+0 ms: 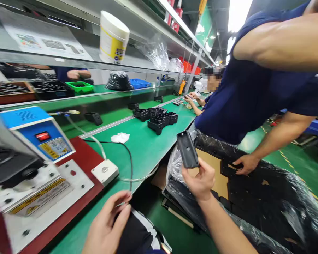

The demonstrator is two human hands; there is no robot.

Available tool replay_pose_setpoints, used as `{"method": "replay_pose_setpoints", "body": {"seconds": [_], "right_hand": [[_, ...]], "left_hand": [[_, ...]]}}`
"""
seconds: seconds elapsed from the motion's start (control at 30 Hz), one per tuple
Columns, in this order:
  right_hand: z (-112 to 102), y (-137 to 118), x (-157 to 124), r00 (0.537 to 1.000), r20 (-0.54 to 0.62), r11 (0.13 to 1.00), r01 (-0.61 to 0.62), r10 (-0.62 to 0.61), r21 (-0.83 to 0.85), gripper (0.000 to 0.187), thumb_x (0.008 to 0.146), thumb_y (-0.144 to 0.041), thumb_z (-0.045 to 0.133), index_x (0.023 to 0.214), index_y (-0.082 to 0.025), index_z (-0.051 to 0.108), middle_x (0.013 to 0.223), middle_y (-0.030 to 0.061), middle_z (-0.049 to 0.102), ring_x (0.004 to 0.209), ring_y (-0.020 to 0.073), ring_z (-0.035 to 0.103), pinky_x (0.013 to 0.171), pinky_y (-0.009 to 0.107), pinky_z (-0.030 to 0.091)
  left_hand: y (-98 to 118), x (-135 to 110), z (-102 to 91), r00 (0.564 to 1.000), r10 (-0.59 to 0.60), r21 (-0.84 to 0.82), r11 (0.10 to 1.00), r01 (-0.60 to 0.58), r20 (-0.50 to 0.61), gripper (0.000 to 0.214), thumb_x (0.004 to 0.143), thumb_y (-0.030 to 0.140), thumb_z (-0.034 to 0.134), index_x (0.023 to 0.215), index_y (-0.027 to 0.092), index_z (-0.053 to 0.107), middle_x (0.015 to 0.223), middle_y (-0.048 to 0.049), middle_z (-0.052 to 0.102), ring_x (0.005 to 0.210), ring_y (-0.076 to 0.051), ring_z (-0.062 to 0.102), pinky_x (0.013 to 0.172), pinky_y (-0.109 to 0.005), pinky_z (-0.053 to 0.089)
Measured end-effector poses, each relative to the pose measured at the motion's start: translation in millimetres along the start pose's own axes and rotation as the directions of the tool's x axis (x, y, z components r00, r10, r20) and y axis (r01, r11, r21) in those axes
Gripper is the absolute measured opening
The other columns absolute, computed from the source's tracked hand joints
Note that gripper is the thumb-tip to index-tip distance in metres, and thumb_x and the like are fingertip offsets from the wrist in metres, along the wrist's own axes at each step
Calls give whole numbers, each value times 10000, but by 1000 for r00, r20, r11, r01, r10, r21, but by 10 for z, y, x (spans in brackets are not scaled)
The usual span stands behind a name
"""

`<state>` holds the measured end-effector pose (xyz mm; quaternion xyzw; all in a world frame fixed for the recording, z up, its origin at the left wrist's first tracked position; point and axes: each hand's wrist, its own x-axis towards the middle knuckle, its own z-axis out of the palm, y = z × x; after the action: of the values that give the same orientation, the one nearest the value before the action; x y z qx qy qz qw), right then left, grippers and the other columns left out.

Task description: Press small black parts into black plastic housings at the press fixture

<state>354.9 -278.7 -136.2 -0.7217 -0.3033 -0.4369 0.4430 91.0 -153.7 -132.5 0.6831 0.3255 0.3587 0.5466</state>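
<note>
My right hand [200, 181] is raised beside the bench edge, its fingers closed on a flat black plastic part [187, 149] held upright. My left hand [108, 222] hovers low near my lap at the front edge of the green bench [143, 148], fingers stretched out and holding nothing. Below my right hand stands a cardboard box lined with clear plastic [267, 204], filled with several black parts. A co-worker in a dark blue shirt [254, 84] leans over that box, one hand [246, 164] resting on the parts inside.
A blue and white machine [34, 155] on a red base sits at the left, with a white pedal box [105, 171] and cable. Black trays [161, 120] are piled mid-bench. A white tub [113, 37] stands on the shelf. Other seated people work farther along.
</note>
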Motion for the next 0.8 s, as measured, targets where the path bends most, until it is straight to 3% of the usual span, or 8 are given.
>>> {"method": "replay_pose_setpoints", "body": {"seconds": [0.07, 0.13, 0.33, 0.47, 0.57, 0.63, 0.7, 0.8], "right_hand": [[24, -505, -236, 968, -36, 942, 250, -249, 222, 503, 810, -244, 729, 1251, -210, 489, 925, 85, 645, 754, 254, 659, 638, 372, 570], [67, -966, -398, 903, 9, 776, 363, -429, 516, 436, 867, -168, 659, 1261, -226, 483, 865, 56, 648, 715, 234, 647, 584, 355, 556], [101, -1660, -481, 791, 52, 428, 274, -610, 862, 380, 900, -49, 550, 1262, -163, 533, 908, 93, 666, 798, 233, 640, 672, 386, 543], [67, -1732, -169, 741, 213, 386, 67, -637, 920, 458, 979, -372, 616, 1381, -201, 477, 1224, 166, 562, 1074, 298, 583, 867, 455, 537], [93, -1866, 67, 473, 311, 309, -85, -824, 947, 664, 943, -576, 590, 1458, -202, 404, 1335, 182, 487, 1190, 300, 529, 976, 428, 507], [129, -1993, 116, 325, 281, 232, -180, -903, 956, 546, 950, -537, 604, 1369, -201, 509, 1206, 142, 570, 1081, 242, 589, 918, 334, 534], [170, -2122, 91, 355, 273, 208, -212, -894, 955, 397, 958, -488, 622, 1225, -195, 605, 1128, 122, 593, 1002, 215, 607, 851, 296, 545], [244, -2329, 53, 532, 288, 248, -147, -796, 958, 285, 965, -425, 642, 1112, -181, 644, 1153, 135, 588, 1029, 233, 603, 856, 322, 545]], "left_hand": [[254, 87, 168, 980, -107, -299, 942, 154, 168, 652, 842, 627, 587, 1306, 185, 467, 1235, -149, 624, 1112, -253, 636, 937, -366, 542], [456, 165, 226, 962, -49, -432, 887, 166, 268, 824, 740, 649, 694, 1347, 179, 392, 1250, -168, 603, 1123, -264, 622, 955, -383, 524], [516, 102, -314, 999, -45, -231, 972, 48, 18, 537, 824, 459, 656, 1243, 158, 505, 1074, -99, 659, 976, -230, 631, 918, -386, 506], [485, -108, -834, 997, 36, 68, 997, -40, 62, 592, 765, 227, 664, 1336, 218, 508, 1256, -85, 619, 1152, -266, 578, 1003, -393, 465], [580, -234, -1117, 957, 92, 273, 947, -170, 276, 627, 642, 98, 660, 1245, 260, 604, 1128, -44, 659, 1016, -242, 624, 901, -338, 515], [650, -274, -1294, 928, 110, 329, 915, -235, 355, 592, 614, 77, 655, 1172, 271, 644, 1061, -29, 655, 952, -222, 625, 847, -307, 525], [694, -252, -1495, 941, 111, 360, 904, -229, 320, 538, 638, 99, 680, 1144, 279, 652, 1077, -32, 641, 977, -224, 613, 859, -310, 518], [734, -50, -1827, 969, 173, 253, 943, -215, 177, 502, 667, 240, 791, 1146, 252, 644, 1076, -56, 641, 925, -220, 617, 809, -312, 523]]}}
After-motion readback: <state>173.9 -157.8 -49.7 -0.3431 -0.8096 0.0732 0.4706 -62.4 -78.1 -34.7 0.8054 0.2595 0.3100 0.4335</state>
